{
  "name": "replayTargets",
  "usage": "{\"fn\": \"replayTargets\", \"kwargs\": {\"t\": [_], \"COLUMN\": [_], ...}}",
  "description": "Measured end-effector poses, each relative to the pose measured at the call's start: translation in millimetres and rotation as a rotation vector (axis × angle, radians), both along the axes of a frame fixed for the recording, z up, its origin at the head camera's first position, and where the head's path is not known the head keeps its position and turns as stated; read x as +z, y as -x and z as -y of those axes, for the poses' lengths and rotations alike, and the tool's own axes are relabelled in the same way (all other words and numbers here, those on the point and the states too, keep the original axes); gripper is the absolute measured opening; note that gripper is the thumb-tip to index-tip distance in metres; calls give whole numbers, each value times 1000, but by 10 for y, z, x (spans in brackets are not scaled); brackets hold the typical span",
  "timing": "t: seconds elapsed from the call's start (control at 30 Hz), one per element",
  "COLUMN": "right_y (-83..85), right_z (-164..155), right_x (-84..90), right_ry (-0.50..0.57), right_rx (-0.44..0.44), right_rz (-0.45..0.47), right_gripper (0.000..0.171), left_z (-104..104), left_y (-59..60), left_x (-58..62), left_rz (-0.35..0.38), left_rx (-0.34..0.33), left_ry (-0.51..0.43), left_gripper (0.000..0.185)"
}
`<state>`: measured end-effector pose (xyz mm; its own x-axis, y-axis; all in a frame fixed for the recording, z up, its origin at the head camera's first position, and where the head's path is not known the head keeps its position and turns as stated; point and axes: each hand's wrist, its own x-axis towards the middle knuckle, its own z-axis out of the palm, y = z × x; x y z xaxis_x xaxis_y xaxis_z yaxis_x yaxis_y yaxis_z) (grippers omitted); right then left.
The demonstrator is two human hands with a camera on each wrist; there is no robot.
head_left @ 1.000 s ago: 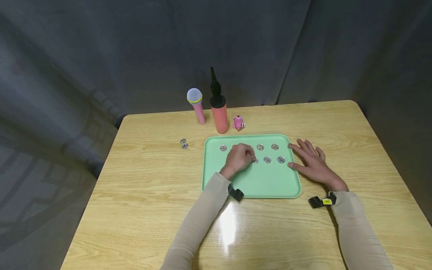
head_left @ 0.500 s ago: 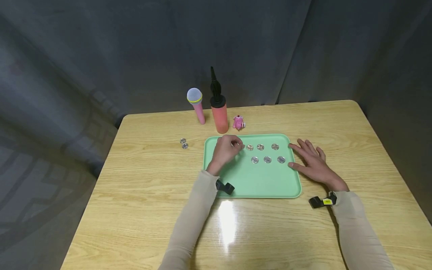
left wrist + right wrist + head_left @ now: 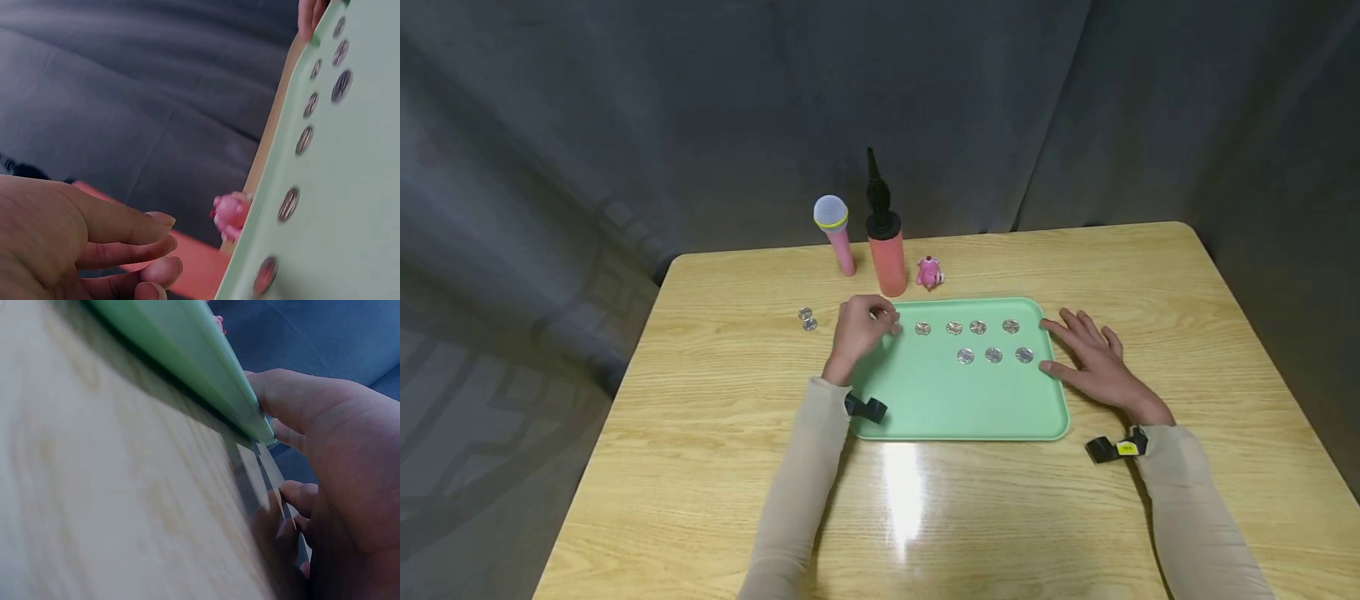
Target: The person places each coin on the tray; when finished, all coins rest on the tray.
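My left hand (image 3: pixel 857 333) hovers over the far left corner of a mint green tray (image 3: pixel 962 408), fingers loosely bent toward the thumb. In the left wrist view, nothing shows between the fingertips of that hand (image 3: pixel 94 244). Silver coins lie on the tray in two rows. The farther row ends with a coin (image 3: pixel 265 275) that the left hand hides in the head view; beside it lies another coin (image 3: pixel 922 328). A coin (image 3: pixel 966 356) begins the nearer row. My right hand (image 3: pixel 1097 367) is spread at the tray's right edge, thumb and index fingertips at the rim.
Left of the tray, a few coins (image 3: pixel 807 319) lie close together on the wooden table (image 3: pixel 700 417). Behind the tray stand a pink toy microphone (image 3: pixel 842 254), a red hand pump with a black nozzle (image 3: pixel 889 262), and a small pink figurine (image 3: pixel 929 272). A dark curtain (image 3: pixel 955 117) hangs behind.
My left hand has moved left across the tray, from the nearer row's coins to the far left corner, uncovering coins in both rows. The right hand has stayed in place.
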<state>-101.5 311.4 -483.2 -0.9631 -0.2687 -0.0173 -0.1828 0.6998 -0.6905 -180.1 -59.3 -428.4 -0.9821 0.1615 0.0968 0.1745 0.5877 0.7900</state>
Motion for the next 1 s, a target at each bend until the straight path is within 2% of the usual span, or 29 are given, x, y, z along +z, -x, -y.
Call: {"fn": "replayTargets", "kwargs": {"t": [0.37, 0.63, 0.87, 1.0], "right_y": [4, -13, -17, -15], "right_z": [-1, 8, 9, 4], "right_x": [-14, 12, 12, 12], "right_ry": [8, -2, -8, -11], "right_rx": [0, 1, 2, -5], "right_rz": [5, 5, 5, 12], "right_gripper": [70, 71, 71, 71], "left_z": [491, 812, 980, 1030], "left_y": [111, 203, 251, 272], "left_x": [-22, -103, -166, -188], "left_rz": [-16, -4, 33, 28], "left_rx": [132, 246, 317, 342], "left_ry": [0, -10, -23, -28], "left_gripper": [13, 16, 18, 18]}}
